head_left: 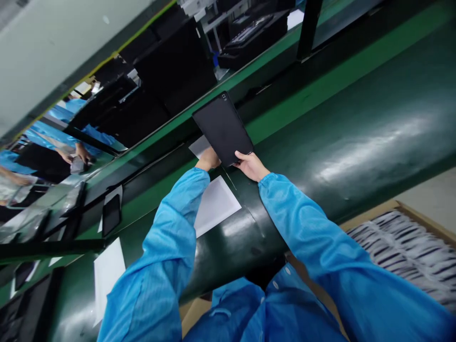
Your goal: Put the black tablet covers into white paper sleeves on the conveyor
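Observation:
A dark tablet [223,126], its small camera block at the top corner, is held up tilted over the green conveyor belt. My right hand [251,165] is closed on its lower right corner, thumb lying across the dark face. Against the tablet's lower left edge is my left hand [209,159], with its fingers hidden behind the tablet. A pale, thin sheet [199,146] shows just beyond that hand; whether the hand touches it I cannot tell. Below, a white sheet [215,206] lies on the belt, partly covered by my left sleeve.
The green belt [356,142] slants across the view. Another white sheet [109,275] and a dark phone-like device [111,213] lie to the left. A carton of wrapped flat items [409,251] stands lower right. Co-workers' hands [81,152] show far left, beyond a dark frame.

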`<state>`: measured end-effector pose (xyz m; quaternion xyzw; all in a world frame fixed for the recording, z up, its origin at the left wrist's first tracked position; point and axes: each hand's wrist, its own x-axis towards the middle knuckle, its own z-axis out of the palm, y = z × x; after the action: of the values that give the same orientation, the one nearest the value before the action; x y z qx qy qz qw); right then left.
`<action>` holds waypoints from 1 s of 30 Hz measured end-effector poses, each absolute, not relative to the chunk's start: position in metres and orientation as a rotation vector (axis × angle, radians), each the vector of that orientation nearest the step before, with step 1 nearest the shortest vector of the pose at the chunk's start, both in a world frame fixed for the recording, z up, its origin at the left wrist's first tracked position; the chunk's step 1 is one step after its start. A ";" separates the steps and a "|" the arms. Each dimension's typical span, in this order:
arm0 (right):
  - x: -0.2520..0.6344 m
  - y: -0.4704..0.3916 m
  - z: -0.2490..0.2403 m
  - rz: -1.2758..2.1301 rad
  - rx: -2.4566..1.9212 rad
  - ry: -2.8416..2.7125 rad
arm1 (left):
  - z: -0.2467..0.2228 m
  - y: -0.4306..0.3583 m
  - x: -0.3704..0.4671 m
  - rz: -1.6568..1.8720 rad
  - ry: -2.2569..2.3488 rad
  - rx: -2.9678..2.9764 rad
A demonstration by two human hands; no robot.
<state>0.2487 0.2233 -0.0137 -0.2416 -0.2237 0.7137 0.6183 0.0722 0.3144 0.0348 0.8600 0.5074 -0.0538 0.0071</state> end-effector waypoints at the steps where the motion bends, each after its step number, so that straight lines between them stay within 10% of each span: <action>1: 0.249 0.224 -0.014 1.646 -0.550 -0.502 | 0.039 0.310 0.072 -0.177 1.638 2.671; 10: 0.248 0.220 -0.009 1.686 -0.505 -0.520 | 0.081 0.186 -0.047 -0.073 2.293 2.459; 19: 0.237 0.204 -0.006 1.781 -0.589 -0.733 | 0.027 0.019 -0.134 0.148 2.500 1.883; 30: 0.208 0.155 0.013 1.889 -0.796 -1.160 | 0.021 0.032 -0.138 0.680 2.167 1.634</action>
<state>0.2079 0.1552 0.0135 -0.3122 -0.4550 0.7408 0.3831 -0.1380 0.0319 0.0214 0.5754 0.7631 0.2394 0.1712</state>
